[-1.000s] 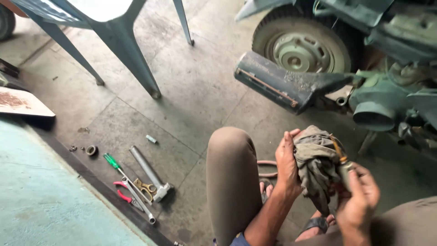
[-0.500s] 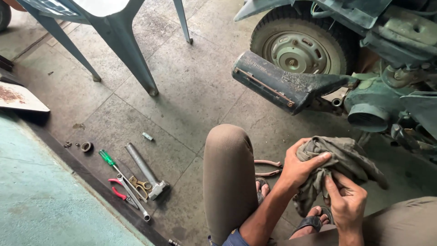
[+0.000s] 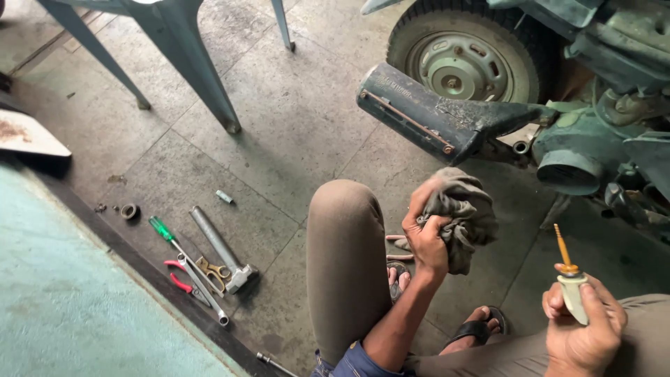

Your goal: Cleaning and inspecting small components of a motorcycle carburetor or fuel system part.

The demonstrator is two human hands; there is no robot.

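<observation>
My left hand (image 3: 423,234) grips a crumpled grey rag (image 3: 462,211), held up in front of my bent left knee (image 3: 345,230). My right hand (image 3: 585,331) is at the lower right, apart from the rag. It holds a small pale part with a thin orange-yellow rod (image 3: 567,269) sticking upward. A grey-green scooter (image 3: 558,105) with its rear wheel (image 3: 464,63) and dark exhaust pipe (image 3: 419,119) stands just beyond my hands.
Tools lie on the concrete floor at the left: a green-handled screwdriver (image 3: 162,228), red-handled pliers (image 3: 181,276), a metal tube wrench (image 3: 216,248) and a small ring (image 3: 129,211). Plastic chair legs (image 3: 199,77) stand at the upper left. A teal raised ledge (image 3: 63,300) fills the lower left.
My hands have come apart. The left hand lifted the rag up and left, and the right hand drew down to the right with the rod part bared.
</observation>
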